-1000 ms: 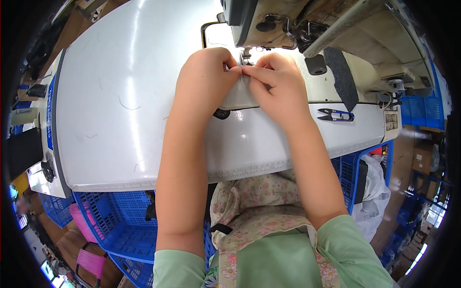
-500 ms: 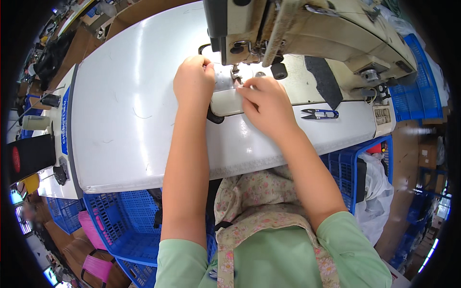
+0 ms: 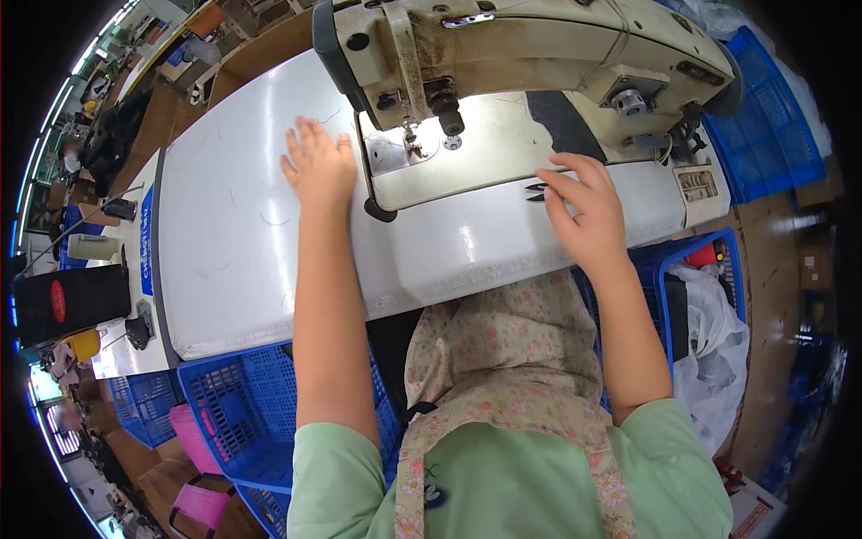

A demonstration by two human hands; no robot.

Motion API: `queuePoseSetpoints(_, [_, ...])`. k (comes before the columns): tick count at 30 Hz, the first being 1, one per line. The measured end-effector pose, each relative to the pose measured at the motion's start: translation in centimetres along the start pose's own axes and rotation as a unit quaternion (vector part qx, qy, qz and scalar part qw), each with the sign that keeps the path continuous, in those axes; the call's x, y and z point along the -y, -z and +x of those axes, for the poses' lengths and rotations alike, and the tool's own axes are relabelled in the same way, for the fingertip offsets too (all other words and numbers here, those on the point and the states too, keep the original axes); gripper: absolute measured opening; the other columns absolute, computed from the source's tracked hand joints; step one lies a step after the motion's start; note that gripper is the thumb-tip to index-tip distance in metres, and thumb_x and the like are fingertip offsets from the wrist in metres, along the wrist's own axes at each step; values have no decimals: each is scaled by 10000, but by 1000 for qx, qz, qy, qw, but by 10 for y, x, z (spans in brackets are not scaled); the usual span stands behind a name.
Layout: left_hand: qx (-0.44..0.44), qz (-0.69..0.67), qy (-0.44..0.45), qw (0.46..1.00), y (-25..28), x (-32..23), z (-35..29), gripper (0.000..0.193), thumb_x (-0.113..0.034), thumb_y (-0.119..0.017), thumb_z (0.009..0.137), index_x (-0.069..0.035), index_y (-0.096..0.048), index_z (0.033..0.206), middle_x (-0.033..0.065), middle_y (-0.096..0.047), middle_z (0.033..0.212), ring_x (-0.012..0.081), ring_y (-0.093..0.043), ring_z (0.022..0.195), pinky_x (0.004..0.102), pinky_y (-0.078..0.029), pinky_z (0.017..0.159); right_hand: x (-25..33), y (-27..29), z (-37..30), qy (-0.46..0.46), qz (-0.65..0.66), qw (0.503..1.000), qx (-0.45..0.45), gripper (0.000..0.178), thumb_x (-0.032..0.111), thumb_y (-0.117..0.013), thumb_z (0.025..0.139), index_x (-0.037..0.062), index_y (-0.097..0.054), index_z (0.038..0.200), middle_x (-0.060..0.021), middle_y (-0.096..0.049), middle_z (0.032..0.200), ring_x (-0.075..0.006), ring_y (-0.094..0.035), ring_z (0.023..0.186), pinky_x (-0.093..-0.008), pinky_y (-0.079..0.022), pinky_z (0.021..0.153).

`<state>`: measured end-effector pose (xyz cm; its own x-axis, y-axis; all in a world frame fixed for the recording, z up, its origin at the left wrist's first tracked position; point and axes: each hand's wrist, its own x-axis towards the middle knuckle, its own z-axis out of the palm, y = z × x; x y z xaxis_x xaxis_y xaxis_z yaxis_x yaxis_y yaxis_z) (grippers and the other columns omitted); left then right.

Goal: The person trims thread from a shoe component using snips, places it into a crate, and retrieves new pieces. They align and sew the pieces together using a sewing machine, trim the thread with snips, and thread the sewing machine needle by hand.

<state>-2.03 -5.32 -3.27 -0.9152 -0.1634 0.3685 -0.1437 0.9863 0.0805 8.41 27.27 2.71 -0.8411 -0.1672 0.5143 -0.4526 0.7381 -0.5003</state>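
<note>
My left hand [image 3: 323, 169] rests on or just over the white sewing table [image 3: 242, 242], its fingers spread with nothing in them. To its right stands the sewing machine [image 3: 503, 58], with the presser foot [image 3: 410, 139] above the metal needle plate [image 3: 388, 154]. My right hand [image 3: 590, 216] is over the thread snips [image 3: 536, 192], fingers apart and bent a little. Only the dark blade tips show beyond the thumb; the rest of the snips is hidden by the hand. A dark fabric piece [image 3: 564, 126] lies on the machine bed beyond that hand.
Blue plastic baskets sit below the table: a left one [image 3: 238, 422] and a right one [image 3: 651, 292] with white plastic bags [image 3: 705, 359]. Another blue basket [image 3: 772, 126] stands behind the machine. Loose threads lie on the tabletop. A pink stool [image 3: 199, 505] is at lower left.
Both hands have left the needle area. My left hand has moved left and spread its fingers; my right hand has moved right, over the snips. The view has shifted slightly.
</note>
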Motion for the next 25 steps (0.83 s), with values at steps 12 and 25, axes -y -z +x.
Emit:
queuePoseSetpoints(12, [-3, 4, -26, 1000, 36, 8, -4, 617, -449, -399, 962, -99, -323, 1464, 113, -240, 1552, 271, -160, 1450, 534, -94, 1153, -17, -5, -22, 14, -41, 998, 48, 190, 90, -616, 793, 52, -706, 955, -83, -638, 1077, -267, -567, 1049, -399, -423, 911])
queuePoseSetpoints(25, [66, -2, 64, 996, 39, 27, -38, 808, -205, -576, 790, -186, -212, 1512, 136, -128, 1581, 344, -111, 1453, 626, -61, 1119, -32, -11, -30, 28, -53, 998, -27, 200, 96, -644, 746, 81, -715, 932, -88, -638, 1110, -270, -555, 1085, -412, -434, 916])
